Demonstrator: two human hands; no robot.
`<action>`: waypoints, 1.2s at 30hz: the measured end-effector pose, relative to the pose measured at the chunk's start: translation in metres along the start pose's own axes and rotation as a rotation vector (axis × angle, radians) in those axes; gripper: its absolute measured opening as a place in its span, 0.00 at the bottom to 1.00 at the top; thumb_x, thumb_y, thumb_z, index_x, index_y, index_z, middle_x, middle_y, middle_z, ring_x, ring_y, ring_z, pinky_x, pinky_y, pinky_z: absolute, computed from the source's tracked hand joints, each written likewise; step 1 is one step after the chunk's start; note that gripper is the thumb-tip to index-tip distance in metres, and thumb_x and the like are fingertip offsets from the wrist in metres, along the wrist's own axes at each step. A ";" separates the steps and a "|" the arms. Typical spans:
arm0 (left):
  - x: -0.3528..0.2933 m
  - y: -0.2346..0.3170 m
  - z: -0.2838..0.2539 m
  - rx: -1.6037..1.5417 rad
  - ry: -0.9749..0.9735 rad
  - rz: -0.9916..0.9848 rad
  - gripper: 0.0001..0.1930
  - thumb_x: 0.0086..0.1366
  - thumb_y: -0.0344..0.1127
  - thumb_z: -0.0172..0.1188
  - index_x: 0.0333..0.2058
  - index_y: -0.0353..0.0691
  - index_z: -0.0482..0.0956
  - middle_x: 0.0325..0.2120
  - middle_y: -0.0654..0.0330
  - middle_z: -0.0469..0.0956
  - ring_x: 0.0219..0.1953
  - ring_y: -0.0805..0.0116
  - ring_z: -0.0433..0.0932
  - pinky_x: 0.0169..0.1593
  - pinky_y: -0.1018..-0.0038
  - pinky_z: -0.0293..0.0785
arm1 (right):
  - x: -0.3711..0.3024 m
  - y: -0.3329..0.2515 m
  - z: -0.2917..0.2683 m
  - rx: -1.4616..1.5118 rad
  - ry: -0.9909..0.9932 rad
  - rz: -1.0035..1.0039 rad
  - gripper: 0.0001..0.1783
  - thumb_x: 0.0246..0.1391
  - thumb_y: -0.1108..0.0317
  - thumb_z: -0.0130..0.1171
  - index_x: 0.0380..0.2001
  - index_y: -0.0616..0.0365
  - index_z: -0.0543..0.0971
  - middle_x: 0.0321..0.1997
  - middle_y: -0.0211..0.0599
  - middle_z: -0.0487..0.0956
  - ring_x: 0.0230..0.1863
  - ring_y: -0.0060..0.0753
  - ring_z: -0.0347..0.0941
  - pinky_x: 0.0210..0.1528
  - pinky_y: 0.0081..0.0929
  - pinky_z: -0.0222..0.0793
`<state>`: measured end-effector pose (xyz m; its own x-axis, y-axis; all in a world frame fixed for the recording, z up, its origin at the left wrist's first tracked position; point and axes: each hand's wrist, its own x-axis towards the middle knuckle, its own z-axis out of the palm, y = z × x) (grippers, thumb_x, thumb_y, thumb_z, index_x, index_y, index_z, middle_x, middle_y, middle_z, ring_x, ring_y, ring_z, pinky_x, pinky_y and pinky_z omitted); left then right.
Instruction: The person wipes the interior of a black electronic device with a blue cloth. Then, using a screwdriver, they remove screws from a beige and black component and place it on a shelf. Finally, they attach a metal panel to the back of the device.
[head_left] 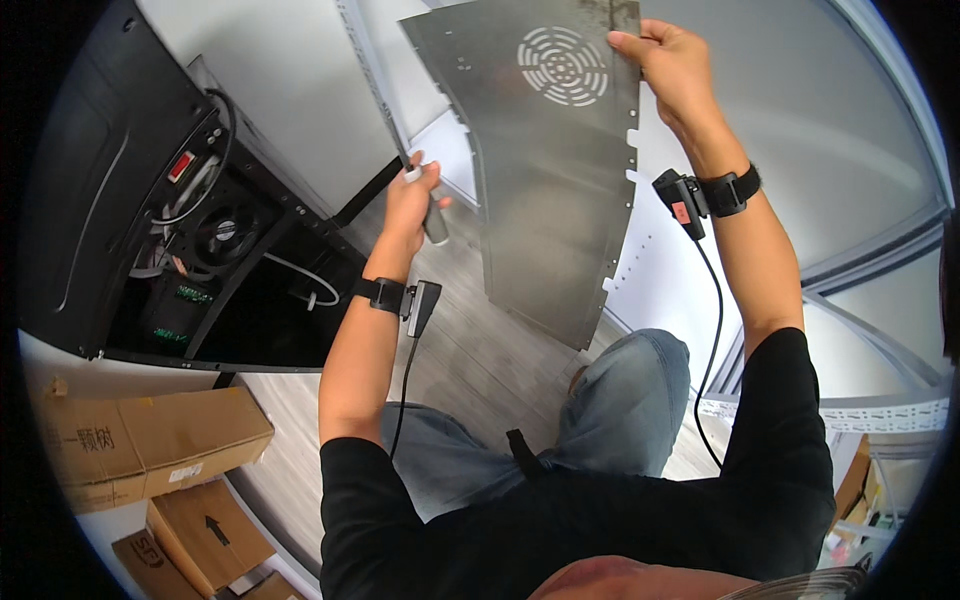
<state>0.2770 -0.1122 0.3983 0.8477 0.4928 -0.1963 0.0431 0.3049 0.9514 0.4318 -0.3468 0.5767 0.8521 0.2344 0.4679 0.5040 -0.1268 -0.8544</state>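
My right hand (678,72) is closed on the upper right edge of a thin grey metal panel (550,190) with a round slotted vent near its top and notches along its sides. The panel hangs tilted in front of me, its lower corner above the floor. My left hand (408,208) is wrapped round the grey handle of a screwdriver (436,224), just left of the panel and apart from it. To the left, a black machine cabinet (100,200) has an uncovered side, showing a fan (224,232), loose cables (312,285), a red-marked part (181,167) and a circuit board with green parts (185,310).
Cardboard boxes (160,440) are stacked at the lower left, below the cabinet. White wall panels stand ahead, and a curved metal frame (870,250) runs along the right. Beneath the panel is a grey wood-patterned floor (470,350). Cabled devices are strapped to both wrists.
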 end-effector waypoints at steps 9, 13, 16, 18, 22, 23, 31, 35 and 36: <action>-0.003 -0.066 0.007 0.132 0.267 0.313 0.34 0.65 0.34 0.55 0.66 0.38 0.50 0.61 0.53 0.60 0.60 0.63 0.62 0.62 0.71 0.57 | -0.025 -0.018 -0.013 0.232 -0.199 -0.001 0.07 0.51 0.72 0.63 0.23 0.60 0.75 0.21 0.25 0.73 0.22 0.20 0.64 0.24 0.19 0.57; 0.004 -0.087 -0.015 0.282 0.395 0.523 0.35 0.64 0.39 0.56 0.65 0.37 0.50 0.59 0.50 0.61 0.60 0.57 0.63 0.62 0.67 0.57 | -0.014 -0.003 -0.025 0.267 -0.254 0.025 0.05 0.58 0.71 0.55 0.28 0.55 0.77 0.26 0.31 0.79 0.24 0.38 0.73 0.28 0.24 0.68; 0.009 -0.094 -0.031 0.365 0.441 0.540 0.28 0.63 0.42 0.58 0.56 0.32 0.63 0.49 0.46 0.68 0.53 0.53 0.67 0.56 0.65 0.63 | -0.015 -0.005 -0.032 0.290 -0.257 0.012 0.05 0.55 0.70 0.60 0.29 0.60 0.77 0.27 0.27 0.77 0.26 0.22 0.69 0.30 0.18 0.63; 0.006 -0.100 -0.044 0.421 0.520 0.516 0.23 0.62 0.43 0.59 0.47 0.30 0.69 0.44 0.44 0.71 0.48 0.53 0.70 0.51 0.63 0.65 | -0.013 0.003 -0.030 0.342 -0.234 -0.020 0.09 0.52 0.70 0.63 0.24 0.59 0.74 0.22 0.22 0.71 0.24 0.12 0.61 0.27 0.15 0.54; -0.029 -0.105 -0.044 0.393 0.624 0.426 0.21 0.62 0.44 0.61 0.40 0.29 0.69 0.32 0.49 0.75 0.35 0.61 0.74 0.42 0.68 0.70 | -0.016 0.016 -0.023 0.387 -0.208 0.001 0.12 0.52 0.69 0.64 0.20 0.55 0.72 0.19 0.19 0.67 0.21 0.11 0.56 0.24 0.15 0.50; -0.043 -0.100 -0.042 0.349 0.634 0.431 0.21 0.62 0.44 0.61 0.39 0.30 0.69 0.30 0.51 0.76 0.32 0.65 0.74 0.40 0.69 0.71 | -0.015 0.020 -0.030 0.362 -0.245 -0.003 0.09 0.53 0.69 0.63 0.26 0.58 0.73 0.23 0.22 0.70 0.23 0.13 0.60 0.27 0.15 0.54; -0.141 -0.064 -0.026 0.131 0.775 0.515 0.12 0.66 0.38 0.57 0.34 0.36 0.66 0.27 0.65 0.69 0.31 0.76 0.66 0.36 0.76 0.66 | -0.022 -0.004 -0.018 0.659 -0.445 -0.071 0.05 0.54 0.74 0.60 0.35 0.63 0.79 0.31 0.32 0.80 0.31 0.17 0.73 0.37 0.16 0.67; -0.187 -0.067 -0.048 0.118 0.914 0.484 0.14 0.66 0.40 0.57 0.41 0.35 0.68 0.32 0.63 0.72 0.35 0.75 0.69 0.41 0.76 0.68 | -0.043 -0.034 0.022 0.702 -0.484 -0.054 0.07 0.52 0.76 0.63 0.34 0.66 0.78 0.29 0.30 0.79 0.27 0.14 0.70 0.31 0.13 0.65; -0.198 -0.074 -0.061 0.081 0.915 0.484 0.16 0.65 0.40 0.58 0.43 0.35 0.68 0.35 0.61 0.73 0.36 0.75 0.70 0.42 0.77 0.68 | -0.049 -0.040 0.036 0.718 -0.489 -0.038 0.08 0.51 0.76 0.64 0.35 0.67 0.78 0.29 0.30 0.79 0.27 0.14 0.70 0.30 0.12 0.64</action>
<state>0.0740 -0.1829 0.3524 0.0598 0.9886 0.1384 -0.1314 -0.1296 0.9828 0.3650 -0.3184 0.5803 0.5970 0.6350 0.4903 0.1797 0.4898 -0.8531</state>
